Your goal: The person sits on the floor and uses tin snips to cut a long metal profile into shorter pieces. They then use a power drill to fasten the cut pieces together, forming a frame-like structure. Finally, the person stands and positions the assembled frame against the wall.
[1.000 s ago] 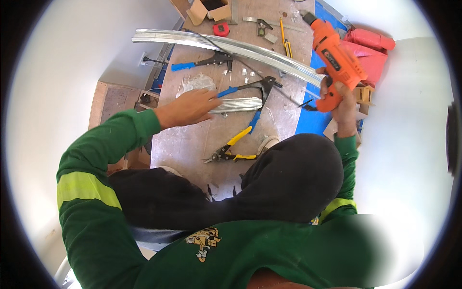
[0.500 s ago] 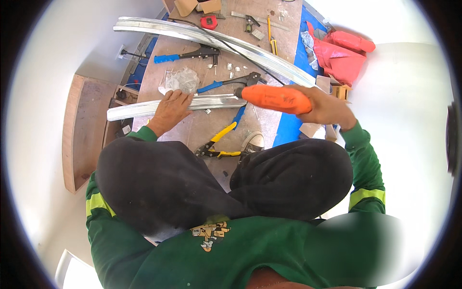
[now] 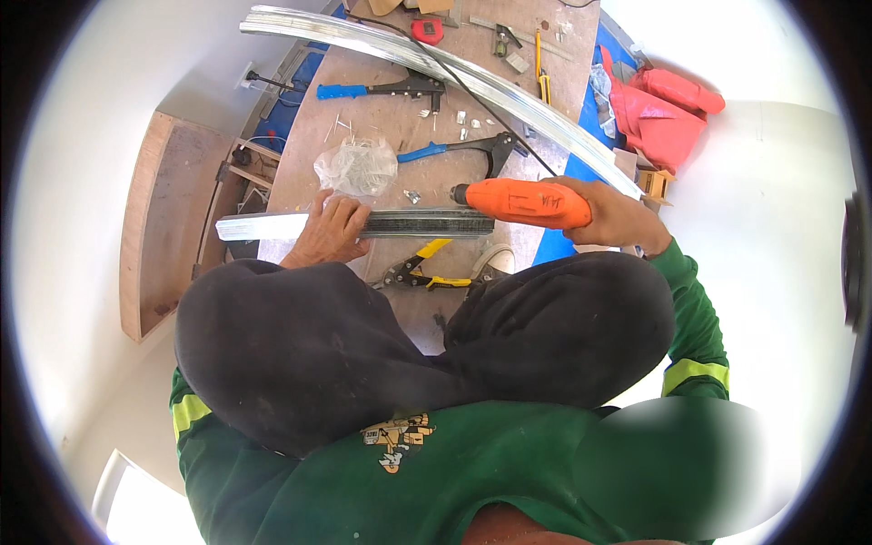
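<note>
Plastic bag (image 3: 356, 169), contents unclear, orange drill (image 3: 529, 202), left fingers (image 3: 342, 215) on channel (image 3: 427, 223)

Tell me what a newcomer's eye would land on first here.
Probably the bright orange drill in the right hand, its nose near the right end of a short metal profile that the left hand holds. Next, perhaps, the long shiny metal profile slanting across the table's far part, and the red bundle to its right.

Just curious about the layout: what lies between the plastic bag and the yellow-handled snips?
The head view shows the grooved metal strip, held by the left hand.
</note>
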A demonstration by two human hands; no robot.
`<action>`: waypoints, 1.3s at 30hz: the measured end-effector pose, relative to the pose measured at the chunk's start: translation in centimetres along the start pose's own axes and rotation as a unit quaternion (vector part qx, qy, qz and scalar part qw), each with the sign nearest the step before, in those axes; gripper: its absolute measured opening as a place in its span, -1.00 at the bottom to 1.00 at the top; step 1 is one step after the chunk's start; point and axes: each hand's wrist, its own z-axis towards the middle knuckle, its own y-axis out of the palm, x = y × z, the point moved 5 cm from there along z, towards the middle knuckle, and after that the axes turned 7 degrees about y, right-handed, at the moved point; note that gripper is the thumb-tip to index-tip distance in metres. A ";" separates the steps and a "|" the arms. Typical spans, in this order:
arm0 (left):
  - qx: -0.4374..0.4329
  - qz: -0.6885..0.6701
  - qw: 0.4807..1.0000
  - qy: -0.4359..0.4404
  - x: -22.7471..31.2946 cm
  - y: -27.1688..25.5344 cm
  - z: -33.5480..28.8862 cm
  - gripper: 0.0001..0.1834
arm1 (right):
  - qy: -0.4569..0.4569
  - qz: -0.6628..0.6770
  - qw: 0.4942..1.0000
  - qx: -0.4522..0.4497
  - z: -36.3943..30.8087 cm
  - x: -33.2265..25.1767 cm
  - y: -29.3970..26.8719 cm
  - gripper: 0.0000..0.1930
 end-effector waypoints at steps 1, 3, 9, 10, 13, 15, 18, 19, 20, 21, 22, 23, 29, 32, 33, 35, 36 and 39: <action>0.022 0.002 1.000 0.010 0.2 -0.9 -0.1 -0.14 | 0.006 0.000 1.000 0.003 0.1 0.1 0.0 -0.21; -0.022 -0.048 0.998 -0.026 0.3 -2.1 -0.8 -0.10 | -0.002 0.016 1.000 0.007 0.3 0.1 0.1 -0.21; -0.170 -0.073 0.970 -0.160 0.2 -2.6 -3.5 -0.09 | 0.045 0.060 0.997 0.010 1.3 0.4 0.9 -0.22; -0.188 -0.072 0.964 -0.177 0.0 -2.1 -3.7 -0.10 | 0.044 0.069 0.997 0.008 1.6 0.3 1.0 -0.22; -0.180 -0.057 0.963 -0.192 -1.1 -0.2 -3.5 -0.12 | 0.022 0.061 0.998 0.013 2.1 -0.3 1.4 -0.24; -0.132 -0.056 0.973 -0.181 -2.0 0.3 -3.1 -0.13 | 0.022 0.032 0.999 0.022 2.2 -0.6 1.4 -0.26; -0.121 -0.056 0.978 -0.164 -3.2 0.8 -2.8 -0.13 | 0.039 -0.005 0.999 0.034 2.5 -1.1 1.8 -0.28; -0.123 -0.055 0.978 -0.159 -3.5 0.8 -2.8 -0.14 | 0.042 -0.018 0.998 0.039 2.6 -1.2 1.9 -0.28; -0.116 -0.058 0.980 -0.153 -3.7 0.7 -2.8 -0.14 | 0.062 -0.013 0.997 0.046 2.7 -1.3 2.0 -0.28; -0.109 -0.062 0.981 -0.150 -3.8 0.7 -2.8 -0.15 | 0.080 -0.010 0.995 0.051 2.8 -1.3 2.1 -0.28; -0.106 -0.068 0.980 -0.151 -3.9 0.7 -2.7 -0.15 | 0.095 -0.007 0.994 0.053 3.0 -1.3 2.1 -0.27; -0.089 -0.064 0.983 -0.147 -4.0 0.7 -2.6 -0.15 | 0.100 -0.008 0.993 0.061 3.2 -1.4 2.1 -0.27; -0.051 -0.082 0.985 -0.145 -3.8 1.2 -2.1 -0.15 | 0.110 -0.019 0.992 0.061 4.1 -1.7 2.0 -0.29; -0.075 -0.095 0.980 -0.159 -3.7 1.4 -2.3 -0.15 | 0.112 -0.037 0.992 0.053 4.8 -1.8 2.1 -0.30; -0.075 -0.101 0.979 -0.162 -3.6 1.4 -2.3 -0.16 | 0.108 -0.041 0.992 0.051 5.0 -1.8 2.1 -0.30; -0.081 -0.105 0.977 -0.166 -3.5 1.3 -2.3 -0.13 | 0.110 -0.047 0.992 0.048 5.4 -1.9 2.1 -0.30; -0.086 -0.102 0.977 -0.167 -3.5 1.3 -2.3 -0.11 | 0.115 -0.049 0.991 0.047 5.6 -1.8 2.1 -0.30; -0.101 -0.103 0.974 -0.176 -3.6 1.5 -2.1 -0.08 | 0.136 -0.055 0.988 0.042 6.1 -1.4 2.0 -0.30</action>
